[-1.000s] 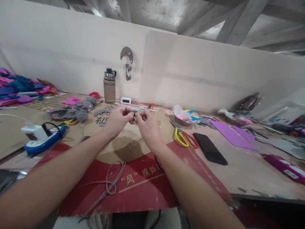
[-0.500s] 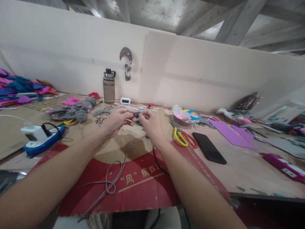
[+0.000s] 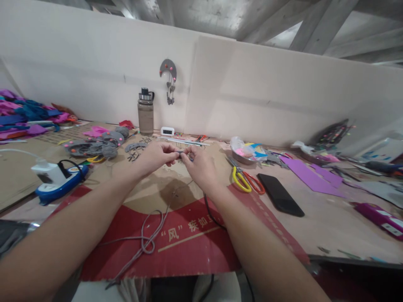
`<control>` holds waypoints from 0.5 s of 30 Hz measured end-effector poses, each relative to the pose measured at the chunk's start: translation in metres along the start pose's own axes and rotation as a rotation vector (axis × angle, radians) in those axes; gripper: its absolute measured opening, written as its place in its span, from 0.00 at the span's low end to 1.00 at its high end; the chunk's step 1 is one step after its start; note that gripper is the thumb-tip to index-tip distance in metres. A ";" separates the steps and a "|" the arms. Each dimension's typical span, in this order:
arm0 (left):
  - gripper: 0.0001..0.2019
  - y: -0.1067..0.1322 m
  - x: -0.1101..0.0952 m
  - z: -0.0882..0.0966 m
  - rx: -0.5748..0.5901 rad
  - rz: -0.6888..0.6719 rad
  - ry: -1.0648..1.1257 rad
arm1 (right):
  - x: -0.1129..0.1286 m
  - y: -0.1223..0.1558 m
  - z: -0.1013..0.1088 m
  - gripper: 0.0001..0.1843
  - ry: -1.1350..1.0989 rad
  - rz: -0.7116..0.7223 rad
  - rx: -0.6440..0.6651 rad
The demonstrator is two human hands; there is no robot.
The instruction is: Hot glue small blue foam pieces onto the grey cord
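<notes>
My left hand [image 3: 161, 157] and my right hand [image 3: 199, 164] meet over the cardboard, fingertips nearly touching. Both are closed in a pinch on a small dark grey piece [image 3: 180, 154], mostly hidden by the fingers; it looks like felt. Below them a thin grey cord [image 3: 147, 244] lies looped across the red part of the cardboard sheet [image 3: 201, 258], its upper end running up toward my right hand. Left of my left hand lie grey felt cut-outs [image 3: 135, 147]. A crescent-shaped felt hanging [image 3: 168, 68] with pink dots and dangling small pieces is on the white board behind.
Scissors [image 3: 242, 178] with yellow and red handles and a black phone [image 3: 279, 195] lie to the right. A bowl [image 3: 244, 158] of scraps stands behind them. On the left are a blue power strip [image 3: 59, 188] and a grey felt pile [image 3: 94, 144]; a bottle [image 3: 145, 115] stands behind.
My fingers have closed in around the small grey piece, covering more of it. The whole view has shifted slightly; the cord and the things on the table lie as before.
</notes>
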State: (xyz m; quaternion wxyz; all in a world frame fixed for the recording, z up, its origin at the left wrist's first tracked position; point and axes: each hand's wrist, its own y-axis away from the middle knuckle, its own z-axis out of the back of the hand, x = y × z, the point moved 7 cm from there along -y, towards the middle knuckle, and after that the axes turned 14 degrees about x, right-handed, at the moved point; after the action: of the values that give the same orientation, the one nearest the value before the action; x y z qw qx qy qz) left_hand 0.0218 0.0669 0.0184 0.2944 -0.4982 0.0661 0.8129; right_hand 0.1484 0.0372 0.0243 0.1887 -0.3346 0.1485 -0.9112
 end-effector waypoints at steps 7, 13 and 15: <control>0.05 -0.002 0.011 0.008 -0.156 0.011 0.200 | 0.000 0.002 -0.002 0.05 -0.141 0.046 -0.038; 0.05 -0.002 0.011 0.006 -0.183 -0.017 0.308 | -0.001 0.001 -0.009 0.06 -0.298 0.018 -0.017; 0.06 -0.001 0.011 0.005 -0.182 -0.033 0.348 | -0.004 0.000 -0.012 0.07 -0.356 -0.010 -0.015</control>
State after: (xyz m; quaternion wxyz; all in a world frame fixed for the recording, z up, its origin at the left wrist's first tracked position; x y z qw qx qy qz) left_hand 0.0149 0.0746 0.0119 0.2456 -0.6569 0.0342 0.7121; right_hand 0.1433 0.0409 0.0136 0.2049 -0.4927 0.1178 -0.8375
